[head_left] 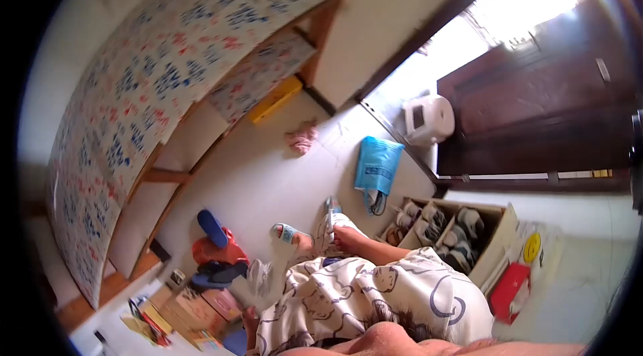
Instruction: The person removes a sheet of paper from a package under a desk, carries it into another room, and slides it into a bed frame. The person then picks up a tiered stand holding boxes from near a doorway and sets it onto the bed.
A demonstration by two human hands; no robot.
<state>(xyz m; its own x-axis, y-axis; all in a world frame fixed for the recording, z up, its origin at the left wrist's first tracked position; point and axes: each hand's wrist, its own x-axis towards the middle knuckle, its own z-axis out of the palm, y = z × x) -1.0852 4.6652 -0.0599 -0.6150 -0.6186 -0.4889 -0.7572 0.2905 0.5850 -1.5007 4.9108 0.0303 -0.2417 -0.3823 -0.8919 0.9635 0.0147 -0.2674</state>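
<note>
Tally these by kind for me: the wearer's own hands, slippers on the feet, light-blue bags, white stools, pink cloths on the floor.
Left hand and right hand: 2
Worn slippers: 2
Light-blue bag: 1
White stool: 1
Pink cloth: 1
Total: 7

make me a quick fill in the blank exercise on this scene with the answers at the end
1. The slim pale object seems held in the person's ____ hand.
2. The bag on the floor is ____.
3. The stool beside the dark door is ____.
4. The crumpled cloth is ____.

Missing words: right; blue; white; pink.
</note>
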